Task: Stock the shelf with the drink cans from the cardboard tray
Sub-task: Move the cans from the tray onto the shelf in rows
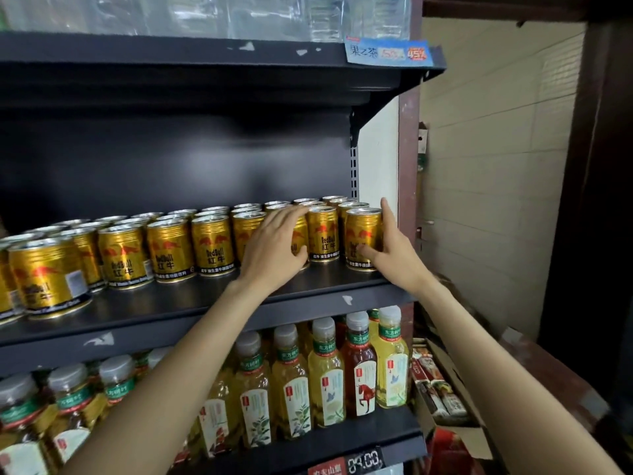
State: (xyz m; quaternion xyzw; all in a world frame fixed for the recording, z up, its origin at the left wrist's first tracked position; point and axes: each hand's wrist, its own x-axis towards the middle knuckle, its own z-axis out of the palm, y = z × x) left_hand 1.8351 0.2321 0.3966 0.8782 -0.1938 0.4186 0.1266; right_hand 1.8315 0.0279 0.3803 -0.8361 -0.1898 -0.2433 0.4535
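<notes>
**Both hands on the front row of cans**

Your left hand (274, 243) lies over a gold drink can (298, 234) in the front row of the middle shelf (212, 305), fingers spread wide across its top and face, thumb low at its right side. Whether it grips or only presses, you cannot tell.

Your right hand (390, 246) wraps the rightmost can (363, 236) at the shelf's right end: index finger upright along its right side, thumb across its lower front, a narrow hold on the can, which stands upright on the shelf.

Between your 2 hands stands 1 more can (322, 233), free of both. The remaining gold cans (168, 250) run leftward in rows, all upright.

Below, tea bottles (325, 375) fill the lower shelf. A cardboard box (455, 437) sits low at the right; the tray itself cannot be made out.
</notes>
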